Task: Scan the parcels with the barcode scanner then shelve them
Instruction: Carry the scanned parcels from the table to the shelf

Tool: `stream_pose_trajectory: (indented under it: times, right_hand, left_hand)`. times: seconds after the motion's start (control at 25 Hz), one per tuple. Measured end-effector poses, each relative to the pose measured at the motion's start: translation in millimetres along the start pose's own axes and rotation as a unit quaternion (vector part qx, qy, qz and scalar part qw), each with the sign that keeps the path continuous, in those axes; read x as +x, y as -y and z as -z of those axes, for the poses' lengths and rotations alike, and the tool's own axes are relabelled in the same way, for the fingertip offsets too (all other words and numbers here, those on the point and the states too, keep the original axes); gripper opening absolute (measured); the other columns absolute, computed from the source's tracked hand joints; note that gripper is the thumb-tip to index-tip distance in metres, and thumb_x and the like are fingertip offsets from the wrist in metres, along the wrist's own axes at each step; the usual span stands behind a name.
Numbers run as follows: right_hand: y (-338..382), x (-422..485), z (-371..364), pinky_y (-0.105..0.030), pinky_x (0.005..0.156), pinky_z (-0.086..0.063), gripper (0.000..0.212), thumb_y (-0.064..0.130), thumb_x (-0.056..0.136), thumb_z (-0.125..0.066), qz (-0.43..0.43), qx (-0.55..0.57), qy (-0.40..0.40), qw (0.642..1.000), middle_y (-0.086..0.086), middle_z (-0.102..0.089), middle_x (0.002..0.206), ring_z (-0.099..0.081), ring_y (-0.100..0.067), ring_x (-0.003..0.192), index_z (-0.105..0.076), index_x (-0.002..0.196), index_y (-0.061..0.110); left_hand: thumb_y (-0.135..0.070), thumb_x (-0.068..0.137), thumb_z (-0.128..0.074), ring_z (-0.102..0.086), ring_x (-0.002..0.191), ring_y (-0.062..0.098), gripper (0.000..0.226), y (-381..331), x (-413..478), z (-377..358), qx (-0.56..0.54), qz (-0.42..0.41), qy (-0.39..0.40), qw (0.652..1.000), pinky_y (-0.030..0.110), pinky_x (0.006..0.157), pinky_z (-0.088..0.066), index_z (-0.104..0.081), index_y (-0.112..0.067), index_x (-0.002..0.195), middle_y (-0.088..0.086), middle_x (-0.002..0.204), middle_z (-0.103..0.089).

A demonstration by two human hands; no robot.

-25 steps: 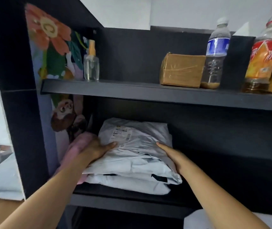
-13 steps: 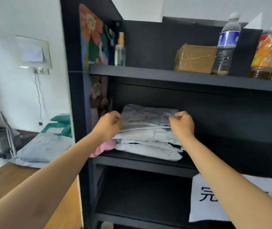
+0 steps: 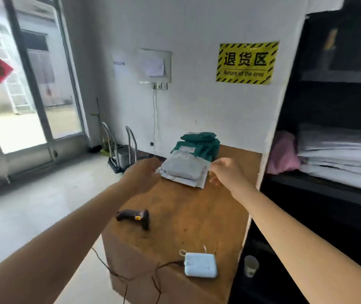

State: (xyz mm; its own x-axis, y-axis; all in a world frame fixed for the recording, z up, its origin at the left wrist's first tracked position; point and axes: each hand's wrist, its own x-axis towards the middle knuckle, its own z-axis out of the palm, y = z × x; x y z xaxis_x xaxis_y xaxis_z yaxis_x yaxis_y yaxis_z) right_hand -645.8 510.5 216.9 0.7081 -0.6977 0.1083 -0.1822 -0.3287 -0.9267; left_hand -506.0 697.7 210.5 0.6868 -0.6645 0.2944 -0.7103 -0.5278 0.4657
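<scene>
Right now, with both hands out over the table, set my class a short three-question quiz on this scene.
1. True or false: the barcode scanner lies on the table, in neither hand.
2. The left hand and right hand reach toward which parcel? A a green one, B the grey parcel, C the pink one.
3. Fill in: the white power bank lies ___ the camera than the scanner.
Key: 1 true; 2 B; 3 nearer.

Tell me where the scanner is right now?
In the head view, the barcode scanner lies near the wooden table's left edge, untouched, between the grey parcels farther back and the white power bank nearer the camera.
</scene>
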Motion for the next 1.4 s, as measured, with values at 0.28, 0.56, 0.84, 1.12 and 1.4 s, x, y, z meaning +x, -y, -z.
stream_pose_trajectory:
  times: [0.28, 0.56, 0.84, 1.12, 1.4]
  right_hand:
    - [83, 54, -219, -0.032, 0.063, -0.052, 0.01, 0.014, 0.082, -0.067, 0.119, -0.108, 0.203, 0.966, -0.007, -0.066, 0.079, -0.065, -0.02, 0.066, -0.063, 0.09, 0.012]
    - [156, 182, -416, -0.016, 0.049, -0.046, 0.018, 0.011, 0.086, -0.066, 0.171, -0.091, 0.297, 0.935, -0.01, -0.066, 0.084, -0.058, -0.009, 0.059, -0.062, 0.103, 0.007]
    - [204, 292, -591, -0.023, 0.055, -0.048, 0.018, 0.008, 0.085, -0.066, 0.153, -0.073, 0.307, 0.936, -0.005, -0.066, 0.075, -0.059, -0.01, 0.057, -0.064, 0.102, 0.003]
    - [225, 410, -728, -0.02, 0.054, -0.042, 0.012, 0.013, 0.085, -0.068, 0.137, -0.15, 0.267, 0.942, -0.001, -0.061, 0.074, -0.056, -0.011, 0.059, -0.062, 0.095, 0.009]
    - [225, 534, -732, -0.025, 0.061, -0.045, 0.02, 0.016, 0.083, -0.069, 0.038, -0.226, 0.185, 0.956, -0.006, -0.063, 0.076, -0.057, -0.016, 0.064, -0.064, 0.098, 0.005]
  left_hand:
    - [-0.028, 0.087, -0.061, -0.061, 0.094, 0.02, 0.03, 201, -7, 109, 0.068, 0.117, -0.03, 0.99, 0.032, 0.084, -0.048, -0.056, -0.021, 0.115, 0.0, 0.101, -0.065]
    - [-0.026, 0.088, -0.06, -0.061, 0.102, 0.023, 0.03, 391, 73, 216, 0.128, 0.219, -0.041, 0.966, 0.032, 0.087, -0.048, -0.056, -0.015, 0.117, 0.006, 0.105, -0.066]
    - [-0.026, 0.084, -0.062, -0.059, 0.084, 0.018, 0.026, 551, 130, 273, 0.139, 0.244, -0.047, 0.959, 0.029, 0.075, -0.048, -0.059, -0.017, 0.109, -0.002, 0.089, -0.06]
    - [-0.022, 0.086, -0.063, -0.057, 0.08, 0.015, 0.028, 731, 270, 320, 0.117, 0.196, -0.03, 0.973, 0.021, 0.067, -0.039, -0.06, -0.014, 0.112, 0.005, 0.098, -0.065]
    - [-0.013, 0.086, -0.063, -0.06, 0.082, 0.023, 0.022, 770, 501, 280, 0.013, 0.05, 0.018, 0.999, 0.027, 0.071, -0.044, -0.063, 0.0, 0.104, 0.006, 0.089, -0.062]
